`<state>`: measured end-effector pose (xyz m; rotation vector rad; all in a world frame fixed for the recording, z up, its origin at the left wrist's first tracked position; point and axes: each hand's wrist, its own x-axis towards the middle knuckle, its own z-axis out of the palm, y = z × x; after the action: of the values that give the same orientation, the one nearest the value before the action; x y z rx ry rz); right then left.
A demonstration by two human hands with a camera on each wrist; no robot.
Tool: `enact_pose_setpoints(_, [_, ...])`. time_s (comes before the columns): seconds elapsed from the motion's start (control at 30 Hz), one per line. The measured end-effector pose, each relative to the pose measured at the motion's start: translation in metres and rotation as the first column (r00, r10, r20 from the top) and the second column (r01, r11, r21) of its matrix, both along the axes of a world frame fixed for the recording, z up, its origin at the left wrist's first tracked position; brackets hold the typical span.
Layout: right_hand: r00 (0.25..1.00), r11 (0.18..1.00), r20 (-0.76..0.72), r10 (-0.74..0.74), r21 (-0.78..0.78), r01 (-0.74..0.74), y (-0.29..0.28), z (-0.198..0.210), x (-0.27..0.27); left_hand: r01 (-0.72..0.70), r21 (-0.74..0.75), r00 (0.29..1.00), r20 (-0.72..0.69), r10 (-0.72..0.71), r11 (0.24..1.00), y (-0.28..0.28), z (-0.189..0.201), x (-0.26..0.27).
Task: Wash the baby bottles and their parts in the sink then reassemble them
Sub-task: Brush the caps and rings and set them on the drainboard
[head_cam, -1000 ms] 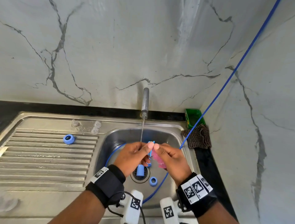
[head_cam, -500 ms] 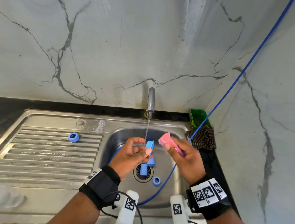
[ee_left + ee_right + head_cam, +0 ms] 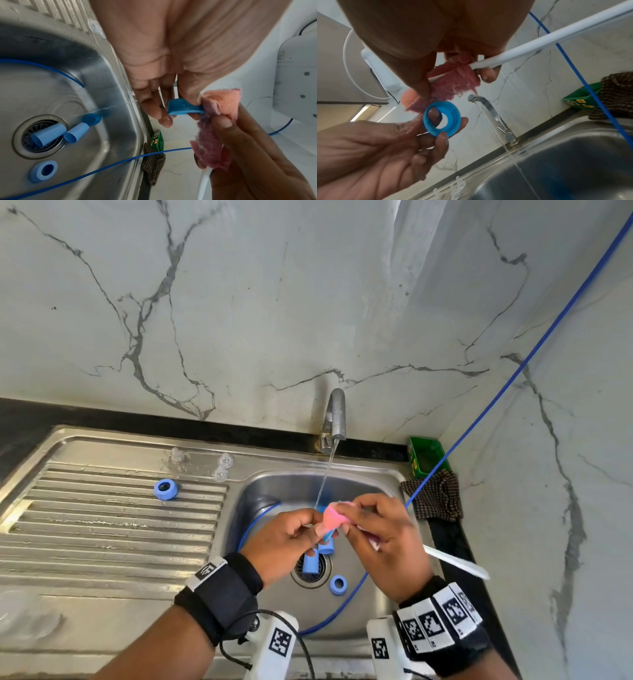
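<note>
My left hand [image 3: 310,529] pinches a blue bottle ring [image 3: 455,116] by its rim over the sink basin [image 3: 274,487]; the ring [image 3: 183,106] stands on edge. My right hand [image 3: 352,520] grips a pink sponge brush [image 3: 334,517] with a white handle [image 3: 539,43], and the sponge [image 3: 221,102] presses against the ring. Water runs from the tap [image 3: 335,419] just beside the hands. Blue caps [image 3: 48,134] [image 3: 77,132] lie at the drain. A second blue ring [image 3: 338,584] lies flat on the basin floor.
Another blue ring [image 3: 165,488] sits on the ribbed drainboard, with three clear teats [image 3: 220,474] near the back rim. A blue cable [image 3: 479,412] runs from the upper right down into the basin. A green box [image 3: 426,455] and a checked cloth [image 3: 435,498] sit at the right corner.
Half a second ago my right hand held the sponge apart, to the right of the ring. Now it has swung left and the sponge lies against the ring.
</note>
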<state>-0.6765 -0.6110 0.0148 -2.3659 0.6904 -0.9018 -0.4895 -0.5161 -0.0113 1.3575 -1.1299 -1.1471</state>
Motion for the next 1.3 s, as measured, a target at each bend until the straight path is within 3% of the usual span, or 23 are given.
enact_pose_setpoints(0.07, [0.999,0.999,0.009,0.049,0.001,-0.049,0.004,-0.003,-0.001,0.012,-0.009,1.000,-0.010,-0.012,1.000,0.002,0.001,0.000])
enact_pose_setpoints(0.2, [0.994,0.994,0.007,-0.108,0.031,0.108,-0.005,-0.008,-0.003,0.040,-0.026,0.994,-0.098,-0.043,0.999,0.008,0.000,-0.005])
enact_pose_setpoints(0.33, [0.999,0.999,0.013,0.053,0.010,-0.053,0.006,-0.005,-0.001,0.003,-0.008,0.969,-0.248,-0.005,1.000,0.009,0.000,-0.010])
enact_pose_setpoints(0.43, [0.997,0.997,-0.014,-0.074,0.037,0.074,-0.005,-0.007,-0.001,-0.059,-0.047,0.976,-0.213,0.048,0.997,0.010,0.002,-0.012])
enact_pose_setpoints(0.57, [0.999,0.998,0.008,0.043,0.054,-0.043,0.001,-0.003,0.000,-0.066,-0.033,0.979,-0.194,0.058,0.997,0.010,0.001,-0.008])
enact_pose_setpoints(0.67, [1.000,0.999,0.008,0.006,0.044,-0.006,-0.007,-0.005,-0.002,-0.043,-0.030,0.992,-0.119,0.039,0.999,0.011,0.002,-0.006])
enact_pose_setpoints(0.87, [0.999,0.999,0.010,0.046,0.009,-0.046,-0.005,-0.002,-0.001,-0.073,-0.025,0.953,-0.296,0.062,0.997,0.008,0.009,-0.014])
enact_pose_setpoints(0.97, [1.000,1.000,0.021,-0.020,0.005,0.020,-0.009,0.000,-0.002,-0.092,-0.055,0.965,-0.252,0.075,0.994,0.007,0.007,-0.017])
enact_pose_setpoints(1.07, [0.996,0.998,0.054,0.064,-0.005,-0.064,-0.005,0.005,-0.006,-0.105,-0.049,0.971,-0.222,0.092,0.993,0.008,0.006,-0.015])
enact_pose_setpoints(1.13, [0.998,1.000,0.054,0.028,-0.007,-0.028,-0.009,0.004,-0.007,-0.081,-0.054,0.978,-0.196,0.069,0.995,0.008,0.005,-0.014])
enact_pose_setpoints(1.2, [0.997,1.000,0.066,-0.029,0.006,0.028,-0.011,0.003,-0.006,-0.058,-0.053,0.974,-0.222,0.045,0.997,0.008,0.005,-0.015])
enact_pose_setpoints(1.3, [0.998,0.998,0.055,0.039,-0.051,-0.036,-0.005,0.004,-0.006,-0.081,-0.034,0.951,-0.303,0.067,0.996,0.008,0.007,-0.018])
